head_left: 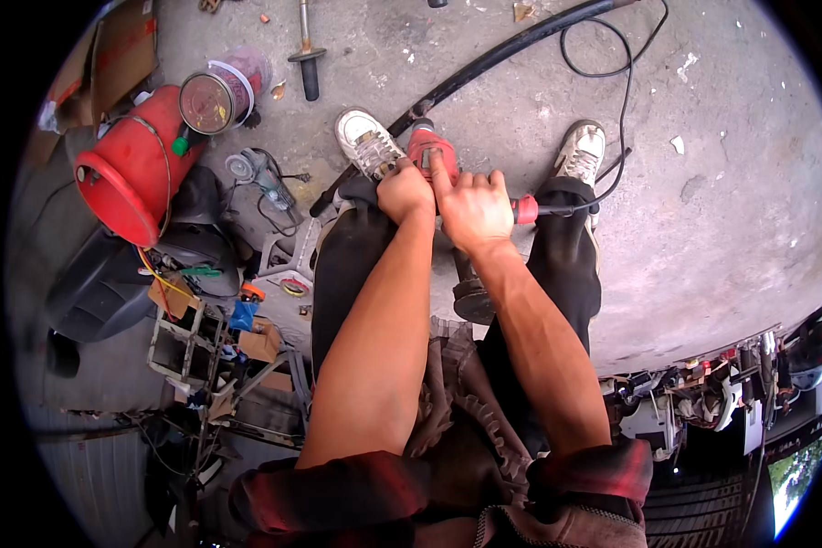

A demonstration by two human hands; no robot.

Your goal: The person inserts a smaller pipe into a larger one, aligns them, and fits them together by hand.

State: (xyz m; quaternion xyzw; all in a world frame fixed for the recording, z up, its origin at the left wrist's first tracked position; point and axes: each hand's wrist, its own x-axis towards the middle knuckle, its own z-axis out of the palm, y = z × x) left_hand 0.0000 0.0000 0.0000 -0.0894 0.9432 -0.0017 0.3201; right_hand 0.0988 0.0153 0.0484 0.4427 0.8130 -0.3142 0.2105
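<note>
Both my hands are on a red corded power tool (434, 153), held low between my shoes. My left hand (405, 192) is closed at its left side. My right hand (478, 205) wraps round its body, index finger stretched forward along the housing. The tool's dark front end is at a long black bar or pipe (493, 64) lying slantwise on the floor; contact is too small to tell. A black cable (623, 137) leaves the tool's right end and loops away to the far right. My left shoe (370, 142) is over or against the bar.
A red bucket-like container (123, 187), a paint tin (207, 102) and a grey angle grinder (265, 178) lie at the left. A rod with a black handle (310, 73) is at the far left. Below my right forearm is a dark round metal piece (472, 301). Clutter (694, 402) lines the near right.
</note>
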